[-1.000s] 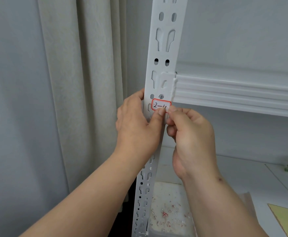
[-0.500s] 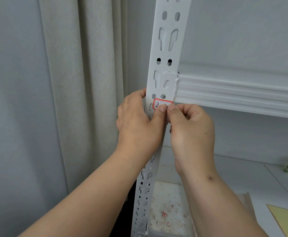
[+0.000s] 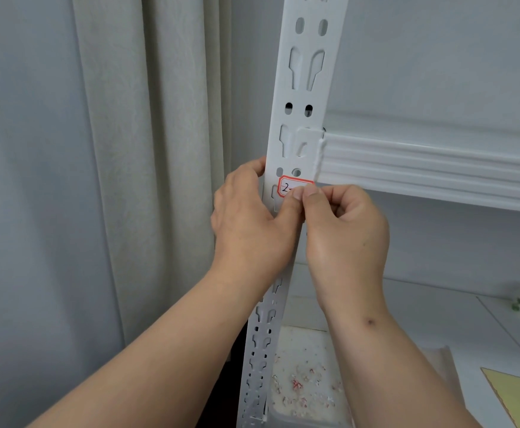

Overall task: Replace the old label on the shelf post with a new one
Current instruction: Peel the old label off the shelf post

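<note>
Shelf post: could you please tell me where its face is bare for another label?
The shelf post has no plain stretch; slots pierce it above the label. Below, left hand and right hand crowd it.

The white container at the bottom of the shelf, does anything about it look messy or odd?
Yes. The white container beside the foot of the white slotted metal shelf post holds scattered red and white paper scraps, strewn loosely across its floor. They look like peeled label bits, though that is a guess.
</note>
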A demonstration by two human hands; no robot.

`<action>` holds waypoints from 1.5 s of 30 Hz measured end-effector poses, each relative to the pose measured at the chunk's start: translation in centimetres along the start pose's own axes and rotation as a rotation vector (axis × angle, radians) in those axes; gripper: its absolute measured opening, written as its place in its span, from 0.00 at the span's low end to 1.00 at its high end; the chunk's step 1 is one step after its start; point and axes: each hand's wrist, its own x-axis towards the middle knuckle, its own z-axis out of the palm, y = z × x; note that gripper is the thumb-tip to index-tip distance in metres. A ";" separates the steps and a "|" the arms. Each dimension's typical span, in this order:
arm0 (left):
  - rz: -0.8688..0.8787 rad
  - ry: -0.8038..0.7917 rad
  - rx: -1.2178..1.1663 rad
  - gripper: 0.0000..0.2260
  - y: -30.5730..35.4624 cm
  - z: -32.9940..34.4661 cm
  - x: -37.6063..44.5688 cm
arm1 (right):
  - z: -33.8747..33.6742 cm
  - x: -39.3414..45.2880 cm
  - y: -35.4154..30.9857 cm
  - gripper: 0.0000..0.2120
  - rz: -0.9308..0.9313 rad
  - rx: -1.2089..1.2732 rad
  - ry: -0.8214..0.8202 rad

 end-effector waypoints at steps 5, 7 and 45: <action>0.020 0.004 -0.003 0.26 0.0 -0.1 0.1 | 0.0 0.2 -0.6 0.08 -0.003 0.013 -0.017; 0.022 0.005 -0.007 0.26 -0.1 -0.1 0.1 | -0.1 0.2 -0.9 0.08 -0.012 0.029 -0.023; 0.566 0.403 0.235 0.04 -2.2 -0.8 0.5 | 0.5 -0.3 1.8 0.04 -0.464 -0.207 0.069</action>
